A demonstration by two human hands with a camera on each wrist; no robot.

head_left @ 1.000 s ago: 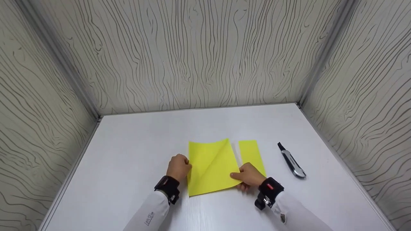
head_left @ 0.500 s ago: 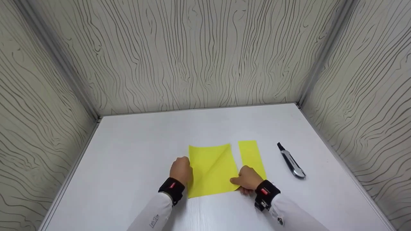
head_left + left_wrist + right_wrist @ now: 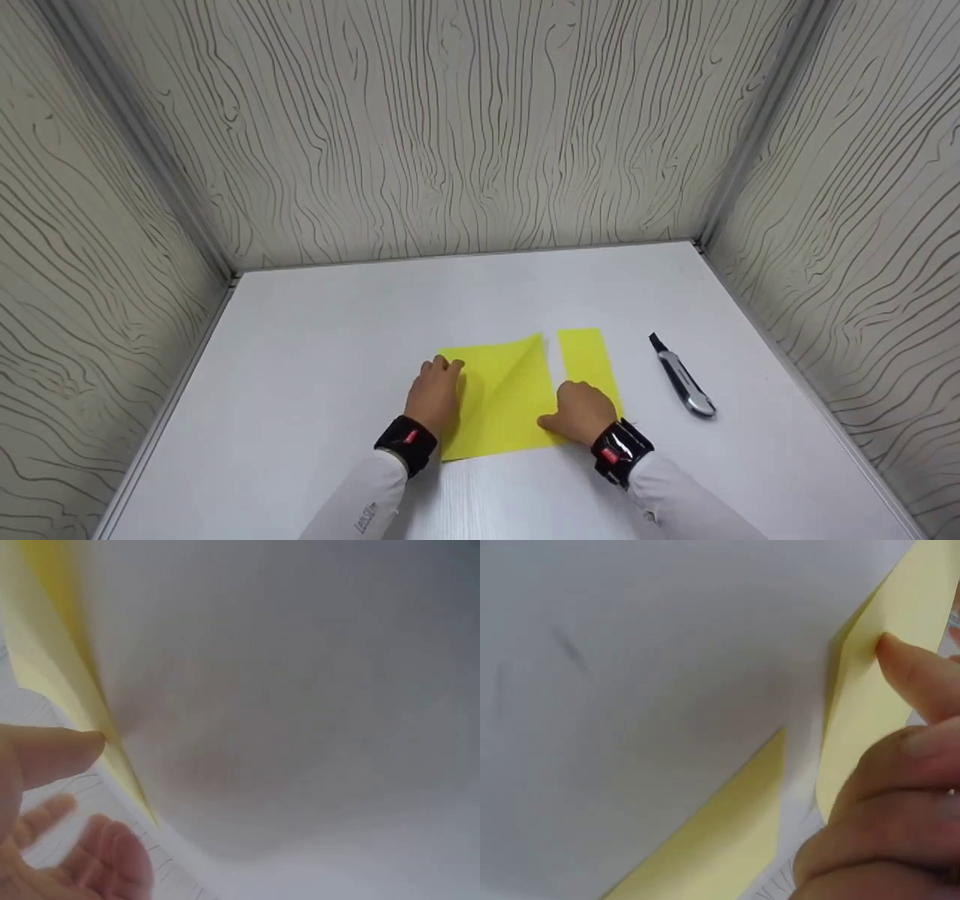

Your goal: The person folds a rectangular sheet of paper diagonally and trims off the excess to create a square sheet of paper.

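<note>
A yellow sheet of paper [image 3: 499, 397] lies on the white table in the head view, a diagonal ridge rising toward its far right corner. Over its left edge is my left hand [image 3: 435, 394]. In the left wrist view the left thumb [image 3: 67, 750] touches the paper's edge, while the other fingers sit loosely bent, away from it. My right hand [image 3: 581, 412] pinches the sheet near its lower right corner. The right wrist view has the right thumb [image 3: 911, 667] pressing on the paper and the other fingers curled; their tips are hidden.
A narrow yellow paper strip [image 3: 589, 360] lies just right of the sheet, partly under my right hand. Farther right is a silver-and-black utility knife [image 3: 682, 379]. Patterned panels [image 3: 465, 135] enclose the white table [image 3: 322, 322] at the back and sides.
My left hand has loosened from a fist and shifted slightly forward and right over the sheet's left edge. The diagonal ridge flattened, then rose again. My right hand stays near the same corner.
</note>
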